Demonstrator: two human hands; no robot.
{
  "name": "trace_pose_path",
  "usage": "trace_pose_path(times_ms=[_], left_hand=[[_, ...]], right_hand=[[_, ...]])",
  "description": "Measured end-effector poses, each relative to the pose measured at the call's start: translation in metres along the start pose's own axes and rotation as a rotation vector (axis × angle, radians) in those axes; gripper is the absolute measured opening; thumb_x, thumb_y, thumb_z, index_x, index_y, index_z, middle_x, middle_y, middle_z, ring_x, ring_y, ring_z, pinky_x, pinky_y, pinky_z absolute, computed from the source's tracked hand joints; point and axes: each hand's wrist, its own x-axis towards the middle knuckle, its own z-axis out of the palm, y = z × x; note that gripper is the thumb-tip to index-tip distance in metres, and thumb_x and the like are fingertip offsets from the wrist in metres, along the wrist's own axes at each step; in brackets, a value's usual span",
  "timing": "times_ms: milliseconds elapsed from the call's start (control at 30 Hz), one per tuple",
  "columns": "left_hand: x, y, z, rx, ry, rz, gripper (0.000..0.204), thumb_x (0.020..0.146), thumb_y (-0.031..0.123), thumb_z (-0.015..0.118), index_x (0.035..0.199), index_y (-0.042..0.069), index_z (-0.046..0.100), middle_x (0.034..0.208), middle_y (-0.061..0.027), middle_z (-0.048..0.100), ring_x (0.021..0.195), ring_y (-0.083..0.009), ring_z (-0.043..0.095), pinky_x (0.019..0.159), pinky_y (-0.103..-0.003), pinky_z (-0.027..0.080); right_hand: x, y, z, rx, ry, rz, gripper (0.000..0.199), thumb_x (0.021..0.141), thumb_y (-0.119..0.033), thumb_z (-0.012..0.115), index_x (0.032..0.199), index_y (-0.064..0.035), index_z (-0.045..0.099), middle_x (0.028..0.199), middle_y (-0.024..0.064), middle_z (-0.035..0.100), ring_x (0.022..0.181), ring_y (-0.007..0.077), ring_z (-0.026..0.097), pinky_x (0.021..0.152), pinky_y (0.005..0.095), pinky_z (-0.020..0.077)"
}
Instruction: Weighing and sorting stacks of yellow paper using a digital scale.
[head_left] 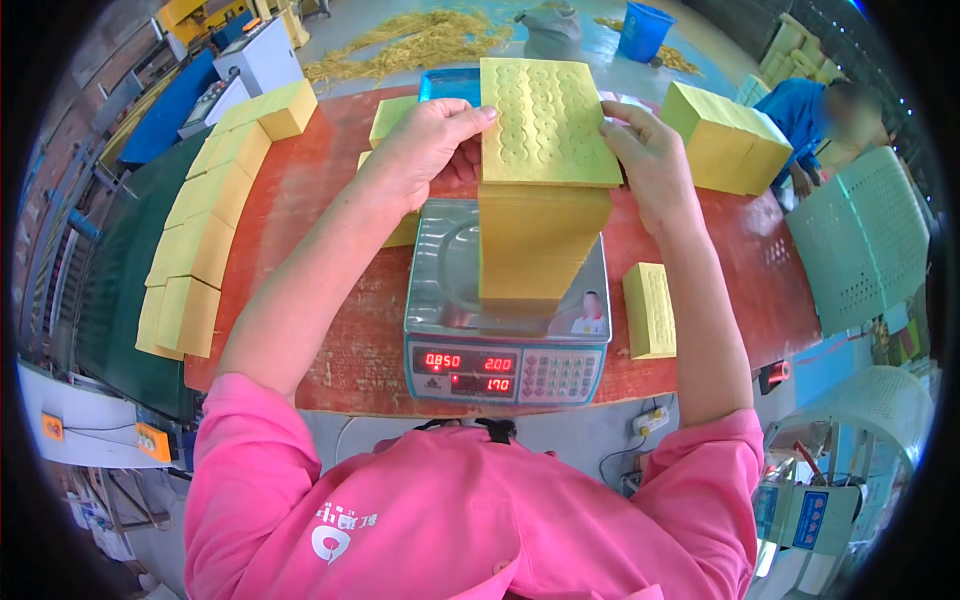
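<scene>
A digital weighing scale (pixel 440 262) with a steel pan and lit red displays sits at the near middle of the table. On its pan stands a tall block of yellow paper (pixel 540 240). At the top lies a layer of yellow paper (pixel 550 120) embossed with rows of round coin shapes. My left hand (pixel 440 145) grips this layer's left edge, thumb on top and the other fingers curled beside it. Holding the opposite edge is my right hand (pixel 652 165), its fingers bent against the side. Whether the layer rests fully on the block, I cannot tell.
Yellow paper blocks line the table's left side (pixel 195 235). More stand behind my left hand (pixel 392 118), at back right (pixel 725 135) and right of the scale (pixel 650 310). A person in blue (pixel 790 120) sits beyond a green perforated chair (pixel 860 240).
</scene>
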Motion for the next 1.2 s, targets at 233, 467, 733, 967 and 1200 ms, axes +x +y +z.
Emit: trace_pose_path(times_ms=[233, 467, 733, 967, 1200], left_hand=[[-0.007, -0.008, 0.009, -0.019, 0.079, 0.007, 0.025, 0.094, 0.029, 0.064, 0.086, 0.006, 0.06, 0.072, -0.0059, 0.065, 0.055, -0.0104, 0.062, 0.047, -0.023, 0.05], [-0.01, -0.02, 0.015, -0.015, 0.148, 0.072, 0.026, 0.093, 0.03, 0.066, 0.08, 0.009, 0.058, 0.066, -0.0009, 0.06, 0.051, -0.0085, 0.054, 0.044, -0.023, 0.041], [-0.014, -0.031, 0.027, 0.157, 0.269, 0.169, 0.028, 0.094, 0.032, 0.065, 0.079, 0.01, 0.058, 0.064, 0.0028, 0.055, 0.051, -0.0055, 0.047, 0.044, -0.023, 0.037], [-0.034, -0.052, 0.035, 0.013, 0.368, 0.186, 0.036, 0.099, 0.041, 0.054, 0.084, 0.008, 0.057, 0.066, 0.0014, 0.055, 0.053, -0.0079, 0.05, 0.046, -0.024, 0.038], [-0.117, -0.097, 0.008, -0.21, 0.603, 0.119, 0.035, 0.101, 0.038, 0.049, 0.085, 0.009, 0.058, 0.065, -0.0015, 0.056, 0.051, -0.0096, 0.05, 0.045, -0.024, 0.037]], right_hand=[[-0.008, 0.009, 0.003, -0.087, 0.052, -0.036, 0.031, 0.09, -0.014, 0.064, 0.117, 0.0031, 0.064, 0.067, -0.0002, 0.057, 0.059, 0.006, 0.047, 0.055, 0.0263, 0.0401], [-0.017, 0.007, 0.004, -0.152, 0.078, -0.095, 0.029, 0.09, -0.013, 0.064, 0.116, -0.0007, 0.065, 0.065, 0.0007, 0.057, 0.058, 0.0064, 0.05, 0.054, 0.0265, 0.0426], [-0.027, 0.008, 0.009, -0.21, 0.142, -0.11, 0.024, 0.09, -0.01, 0.062, 0.112, -0.0034, 0.068, 0.066, 0.0027, 0.059, 0.057, 0.0087, 0.052, 0.055, 0.028, 0.0455], [-0.037, 0.028, 0.004, -0.14, 0.205, -0.205, 0.02, 0.09, -0.008, 0.061, 0.109, -0.0025, 0.067, 0.07, 0.0024, 0.058, 0.063, 0.0096, 0.053, 0.06, 0.0271, 0.0459], [-0.089, 0.024, -0.009, 0.213, 0.247, -0.14, 0.021, 0.095, -0.004, 0.053, 0.111, 0.0011, 0.066, 0.076, -0.0008, 0.056, 0.066, 0.0062, 0.052, 0.061, 0.0209, 0.0439]])
